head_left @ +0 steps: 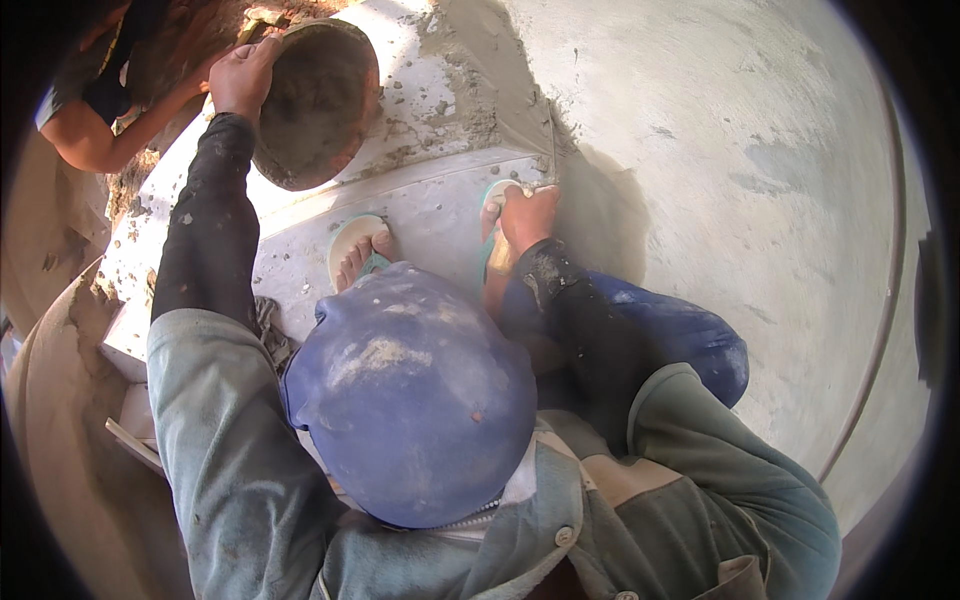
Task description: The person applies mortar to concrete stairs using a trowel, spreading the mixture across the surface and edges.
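Note:
My left hand (243, 80) grips the rim of a round, dark pan (318, 110). Wet grey mortar (312, 125) coats its inside, and the pan is tilted toward me. My right hand (529, 216) is closed in a fist beside my right foot, low over the step. A tan piece shows just under this fist, but what the fingers hold is too unclear to make out. Both my feet, in green-strapped flip-flops (353, 240), rest on a pale slab (292, 262).
Wet mortar (490, 80) is smeared along a ledge, with crumbs scattered around it. A pale plastered wall (720, 150) rises at the right. Another person's bent arm (95, 140) reaches in at upper left near the pan. My dusty blue knee (410, 400) fills the middle.

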The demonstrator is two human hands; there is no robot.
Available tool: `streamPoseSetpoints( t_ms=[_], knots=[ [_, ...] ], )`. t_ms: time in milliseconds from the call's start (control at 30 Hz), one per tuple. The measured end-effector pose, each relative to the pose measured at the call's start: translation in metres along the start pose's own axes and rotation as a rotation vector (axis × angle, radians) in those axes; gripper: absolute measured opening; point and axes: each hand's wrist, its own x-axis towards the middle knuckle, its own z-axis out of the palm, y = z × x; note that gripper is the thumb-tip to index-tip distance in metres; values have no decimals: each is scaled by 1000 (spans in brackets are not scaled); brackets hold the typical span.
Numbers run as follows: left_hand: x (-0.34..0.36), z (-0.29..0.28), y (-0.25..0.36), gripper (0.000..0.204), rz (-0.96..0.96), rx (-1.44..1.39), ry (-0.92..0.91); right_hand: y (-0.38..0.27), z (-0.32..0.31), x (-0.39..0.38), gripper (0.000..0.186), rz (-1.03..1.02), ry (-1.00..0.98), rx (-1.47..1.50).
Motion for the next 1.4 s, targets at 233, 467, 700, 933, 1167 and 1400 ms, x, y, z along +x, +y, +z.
streamPoseSetpoints(
  t_ms=[233, 467, 700, 933, 1167, 1400],
  knots=[
    [7, 0, -2, 40, 63, 83, 17, -11, -14, 25, 48, 18, -151, 47],
    [7, 7, -5, 46, 26, 101, -10, -14, 14, 19, 50, 66, -29, 125],
    [11, 9, -7, 47, 55, 94, 4, -10, -8, 2, 29, 8, -137, 190],
    [0, -4, 0, 45, 11, 46, 6, -39, -8, 16, 25, 165, -204, 351],
    [0, 4, 2, 43, -1, 63, 11, 11, 29, 10, 47, -59, -41, 40],
    [-6, 4, 10, 44, 24, 91, 20, -17, 0, 35, 42, 117, -214, 253]
  ],
)
